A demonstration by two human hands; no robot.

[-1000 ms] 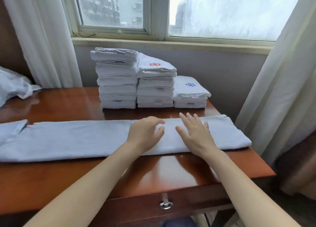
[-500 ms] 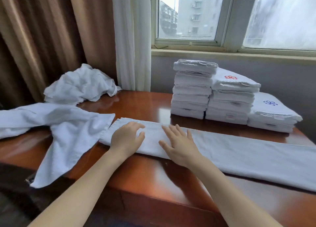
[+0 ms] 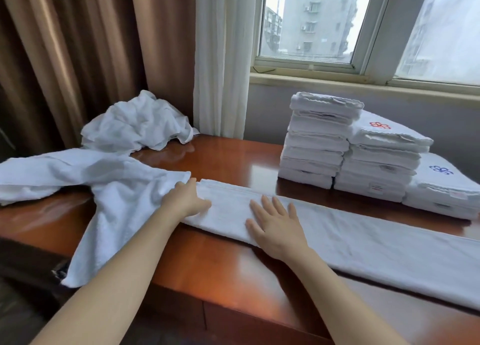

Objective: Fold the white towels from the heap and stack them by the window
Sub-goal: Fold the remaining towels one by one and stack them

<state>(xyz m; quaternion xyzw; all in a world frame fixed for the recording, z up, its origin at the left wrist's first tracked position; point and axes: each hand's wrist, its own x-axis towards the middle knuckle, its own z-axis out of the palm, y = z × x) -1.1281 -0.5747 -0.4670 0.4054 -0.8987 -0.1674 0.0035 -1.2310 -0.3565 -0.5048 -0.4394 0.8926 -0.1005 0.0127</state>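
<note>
Head view: the towel [image 3: 363,243] looks soft and limp. The right hand [image 3: 275,221] lies flat on it. The left hand [image 3: 185,198] curls at its end, grip unclear, likely the best hold.

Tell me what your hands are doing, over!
Right hand flat on long white folded towel strip. Left hand at its left end, grip unclear. Loose white towel beside that end.
</note>
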